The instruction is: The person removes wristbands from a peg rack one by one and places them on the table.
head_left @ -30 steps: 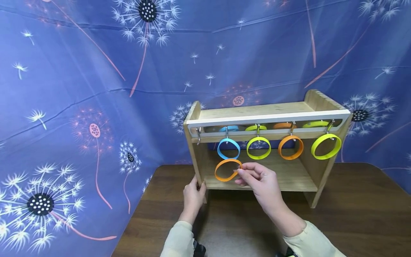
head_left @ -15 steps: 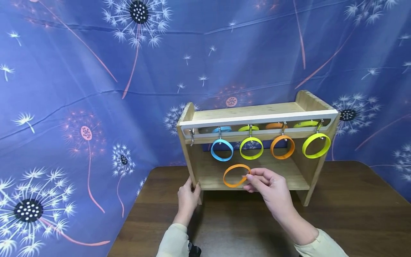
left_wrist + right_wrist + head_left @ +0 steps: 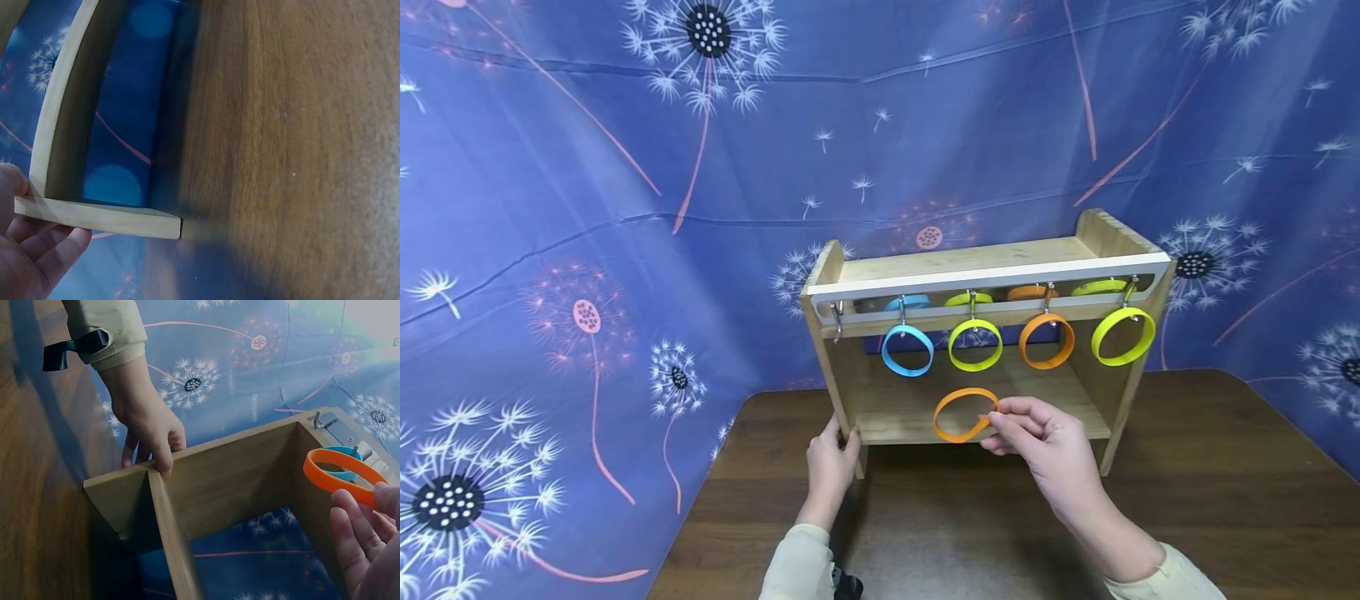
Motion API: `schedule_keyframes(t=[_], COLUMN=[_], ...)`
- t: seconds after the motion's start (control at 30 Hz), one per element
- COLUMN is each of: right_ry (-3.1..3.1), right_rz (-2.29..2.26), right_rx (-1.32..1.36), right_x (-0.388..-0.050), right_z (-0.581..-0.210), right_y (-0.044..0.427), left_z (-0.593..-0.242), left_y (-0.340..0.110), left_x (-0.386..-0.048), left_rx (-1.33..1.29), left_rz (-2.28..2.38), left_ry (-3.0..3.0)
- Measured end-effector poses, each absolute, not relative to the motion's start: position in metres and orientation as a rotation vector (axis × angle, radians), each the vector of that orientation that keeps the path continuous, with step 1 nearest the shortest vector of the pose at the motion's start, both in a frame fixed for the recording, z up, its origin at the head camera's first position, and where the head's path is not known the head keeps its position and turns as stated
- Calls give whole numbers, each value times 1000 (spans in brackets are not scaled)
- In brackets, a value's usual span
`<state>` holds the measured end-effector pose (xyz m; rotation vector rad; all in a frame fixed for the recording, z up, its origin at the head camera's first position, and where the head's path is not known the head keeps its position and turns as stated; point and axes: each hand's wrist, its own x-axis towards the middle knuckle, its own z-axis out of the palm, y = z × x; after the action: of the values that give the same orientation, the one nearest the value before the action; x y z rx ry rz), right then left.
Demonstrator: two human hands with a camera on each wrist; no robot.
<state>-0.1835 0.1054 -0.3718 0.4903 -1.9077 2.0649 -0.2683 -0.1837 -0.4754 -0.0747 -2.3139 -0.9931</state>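
Note:
A wooden rack [image 3: 977, 258] stands on the table, its front rail carrying metal hooks. From the hooks hang a blue band [image 3: 907, 351], a yellow-green band [image 3: 975, 346], an orange band [image 3: 1047, 341] and another yellow-green band [image 3: 1123, 337]; the leftmost hook [image 3: 837, 322] holds nothing. My left hand [image 3: 830, 467] grips the rack's left side panel near the lower shelf, thumb in front, as the left wrist view [image 3: 37, 250] also shows. My right hand [image 3: 1060, 458] pinches a loose orange band [image 3: 966, 415] between thumb and fingers, in front of the lower shelf, below the hanging bands.
The brown wooden table [image 3: 1225, 500] extends beneath and around the rack. Behind it hangs a blue cloth [image 3: 820, 67] with a dandelion pattern. A dark strap [image 3: 75, 349] is around my left wrist.
The head view has shifted, so the rack appears farther left. My right hand and its orange band have moved right and slightly down from the blue band. My left hand keeps its grip.

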Motion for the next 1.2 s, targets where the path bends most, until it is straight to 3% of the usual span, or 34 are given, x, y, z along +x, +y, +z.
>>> schedule_keyframes(t=[1.2], right_ry=[-1850], right_rz=[2120], right_rx=[356], right_x=[-168], right_z=[-389], right_y=[148], left_z=[-476], left_y=[-185], left_x=[-269], left_rx=[-69], left_rz=[-1009], left_ry=[-2329])
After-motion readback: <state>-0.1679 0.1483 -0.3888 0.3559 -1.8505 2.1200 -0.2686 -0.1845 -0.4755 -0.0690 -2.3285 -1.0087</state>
